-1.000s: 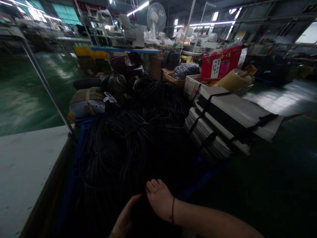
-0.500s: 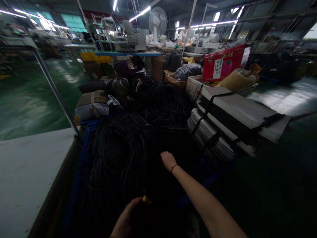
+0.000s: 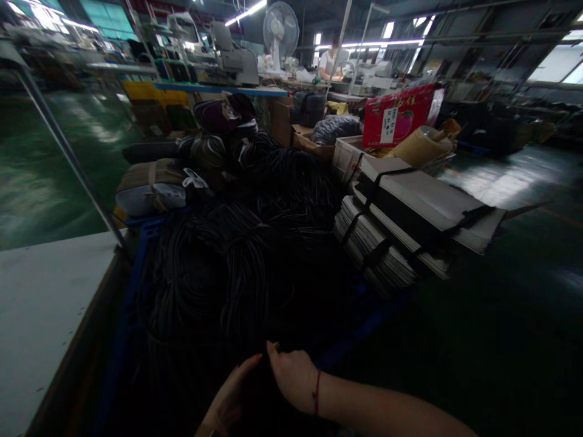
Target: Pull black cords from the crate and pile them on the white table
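Note:
My left hand (image 3: 231, 388) is low in the picture, thumb stretched up toward my right hand. My right hand (image 3: 294, 375), with a red string on the wrist, has come close to it, its fingers pinched together near the left thumb tip. Both hands seem closed on something dark between them, which I cannot make out against the black. Just beyond them lies a big heap of black cord-like strips (image 3: 246, 267), looped in bundles on a blue pallet (image 3: 136, 279).
Strapped stacks of pale sheets (image 3: 423, 194) lie at the right, by a red carton (image 3: 401, 115). A cloth bundle (image 3: 155, 185) sits at the left, near a white tabletop (image 3: 45, 297) and a metal post (image 3: 68, 145). Sewing machines (image 3: 232, 60), a fan (image 3: 280, 30) and a person (image 3: 330, 64) are farther back.
My right hand has drawn back from over the black heap to beside my left hand. A small yellowish thing at the left fingertips no longer shows. The view has shifted slightly right.

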`<state>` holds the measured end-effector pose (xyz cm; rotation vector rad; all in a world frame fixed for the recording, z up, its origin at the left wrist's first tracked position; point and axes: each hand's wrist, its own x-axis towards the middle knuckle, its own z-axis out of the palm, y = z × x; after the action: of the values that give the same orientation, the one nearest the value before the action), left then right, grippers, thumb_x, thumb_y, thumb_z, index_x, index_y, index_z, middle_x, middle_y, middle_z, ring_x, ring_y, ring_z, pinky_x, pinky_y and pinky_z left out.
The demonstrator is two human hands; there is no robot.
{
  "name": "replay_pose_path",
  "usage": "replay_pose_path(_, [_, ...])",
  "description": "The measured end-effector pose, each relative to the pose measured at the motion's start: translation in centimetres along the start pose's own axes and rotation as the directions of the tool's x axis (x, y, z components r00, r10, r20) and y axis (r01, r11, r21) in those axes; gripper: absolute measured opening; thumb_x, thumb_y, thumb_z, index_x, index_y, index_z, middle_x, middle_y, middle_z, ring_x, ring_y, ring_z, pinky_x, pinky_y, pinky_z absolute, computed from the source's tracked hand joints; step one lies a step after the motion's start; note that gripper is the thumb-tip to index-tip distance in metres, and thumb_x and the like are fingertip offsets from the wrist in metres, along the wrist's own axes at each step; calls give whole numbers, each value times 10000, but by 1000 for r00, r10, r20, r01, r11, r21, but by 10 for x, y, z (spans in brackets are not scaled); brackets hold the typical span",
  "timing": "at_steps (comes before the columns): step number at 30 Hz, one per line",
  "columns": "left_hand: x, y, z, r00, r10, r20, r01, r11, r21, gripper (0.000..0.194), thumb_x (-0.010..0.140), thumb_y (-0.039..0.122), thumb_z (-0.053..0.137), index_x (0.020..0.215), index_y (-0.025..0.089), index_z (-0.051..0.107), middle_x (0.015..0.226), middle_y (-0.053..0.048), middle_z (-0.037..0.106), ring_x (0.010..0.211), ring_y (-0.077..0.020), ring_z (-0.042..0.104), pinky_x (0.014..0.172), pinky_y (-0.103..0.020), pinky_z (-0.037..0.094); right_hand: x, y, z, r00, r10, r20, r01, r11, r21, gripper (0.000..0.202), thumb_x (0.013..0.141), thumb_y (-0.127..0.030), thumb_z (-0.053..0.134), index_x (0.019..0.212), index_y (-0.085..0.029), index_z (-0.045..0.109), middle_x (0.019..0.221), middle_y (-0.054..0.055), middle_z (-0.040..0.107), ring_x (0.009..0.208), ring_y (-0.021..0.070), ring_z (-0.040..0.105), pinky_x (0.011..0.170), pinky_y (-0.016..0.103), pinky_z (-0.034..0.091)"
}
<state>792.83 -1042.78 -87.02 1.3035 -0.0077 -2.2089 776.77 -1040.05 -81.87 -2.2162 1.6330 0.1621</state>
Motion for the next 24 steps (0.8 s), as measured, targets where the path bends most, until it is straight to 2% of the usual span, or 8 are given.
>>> replay_pose_path(4, [-7, 1, 11, 1000, 1, 30, -4, 993, 118, 271, 705, 154, 681, 968, 95, 660, 908, -116, 731, 922, -274, 666, 828, -367, 530, -1, -22, -9, 996, -15, 85, 21, 997, -71, 704, 748, -167, 477, 1387, 10, 238, 791, 209, 686, 575, 285, 660, 457, 368, 476])
replay_pose_path(6, [-12, 4, 17, 998, 56, 11, -57, 985, 163, 293, 674, 150, 711, 960, 107, 663, 878, -106, 734, 864, -261, 680, 781, -350, 540, -2, -21, -23, 994, -33, 102, 40, 997, -63, 658, 771, -266, 502, 1355, -16, 332, 736, 191, 687, 605, 289, 662, 503, 380, 482])
replay_pose_path(9, [-17, 8, 18, 995, 100, 9, -100, 979, 179, 239, 658, 127, 720, 892, 110, 671, 815, -87, 733, 785, -223, 686, 742, -304, 537, 9, 8, -45, 994, -74, 76, 66, 993, 102, 401, 840, -431, 422, 1082, -176, 615, 800, 124, 702, 724, 248, 666, 594, 335, 478])
replay_pose_path(11, [-18, 11, 12, 997, 71, -6, -70, 987, 146, 196, 667, 137, 716, 851, 94, 666, 781, -97, 726, 763, -221, 683, 762, -316, 533, 26, 44, -52, 999, 43, -16, -38, 971, 235, 345, 895, -366, 336, 933, -233, 651, 867, 53, 698, 805, 178, 652, 658, 267, 463])
replay_pose_path(13, [-20, 16, 3, 998, 43, -48, -38, 994, 105, 176, 689, 146, 696, 849, 83, 656, 766, -108, 720, 747, -231, 683, 775, -352, 535, 47, 85, -46, 929, 304, -211, -245, 933, 263, 304, 899, -251, 348, 1088, -226, 585, 1047, 48, 654, 958, 146, 605, 780, 238, 441])
replay_pose_path(15, [-24, 24, -6, 996, 22, -91, -17, 998, 65, 180, 716, 149, 666, 882, 84, 644, 779, -107, 715, 744, -234, 684, 770, -372, 539, 63, 121, -30, 861, 450, -239, -404, 889, 217, 315, 849, -201, 454, 1152, -191, 538, 1141, 77, 599, 1056, 161, 550, 829, 240, 429])
replay_pose_path(20, [-51, 59, -16, 992, 2, -126, -7, 999, -46, 235, 771, 167, 585, 998, 113, 611, 766, -49, 687, 720, -191, 674, 778, -356, 537, 74, 163, 10, 830, 522, -198, -488, 851, 195, 193, 768, -163, 572, 959, -175, 587, 1080, 103, 590, 997, 213, 556, 748, 290, 451])
replay_pose_path(24, [-71, 84, -16, 994, 6, -110, -10, 999, -38, 236, 771, 195, 581, 997, 131, 613, 810, -52, 690, 775, -218, 673, 821, -405, 521, 68, 174, 14, 822, 515, -244, -470, 855, 220, 130, 831, -200, 518, 953, -188, 562, 1058, 87, 595, 1012, 197, 545, 810, 297, 418])
